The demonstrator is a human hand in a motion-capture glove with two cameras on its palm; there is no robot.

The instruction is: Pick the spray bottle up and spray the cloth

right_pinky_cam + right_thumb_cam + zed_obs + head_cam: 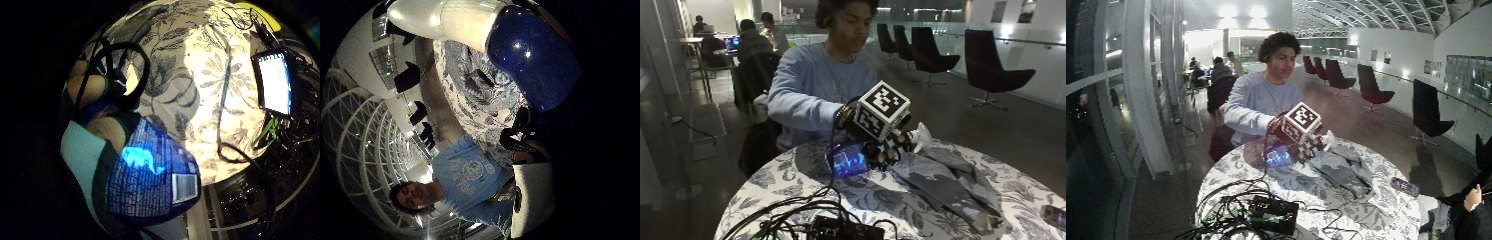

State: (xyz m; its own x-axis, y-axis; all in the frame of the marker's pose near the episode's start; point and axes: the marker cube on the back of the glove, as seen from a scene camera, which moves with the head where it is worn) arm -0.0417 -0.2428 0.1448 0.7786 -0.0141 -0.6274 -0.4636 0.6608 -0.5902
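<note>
In the outside view my gloved right hand [883, 150] grips a blue spray bottle [848, 160] and holds it tilted on its side just above the table. Its white spray head [918, 136] points toward the crumpled grey cloth [947, 181], which lies on the flower-patterned table [793, 185] right beside the hand. The wide outside view shows the same hand [1303, 143], bottle [1279, 156] and cloth [1342, 172]. Both palm views are filled by the bottle: its blue label [150, 175], and its blue body [532, 55] with the white head [435, 17].
A black electronics box [1274, 212] with a tangle of cables sits at the near edge of the round table. A phone [1404, 186] lies past the cloth near the table's right edge. The person's bare hand is hidden.
</note>
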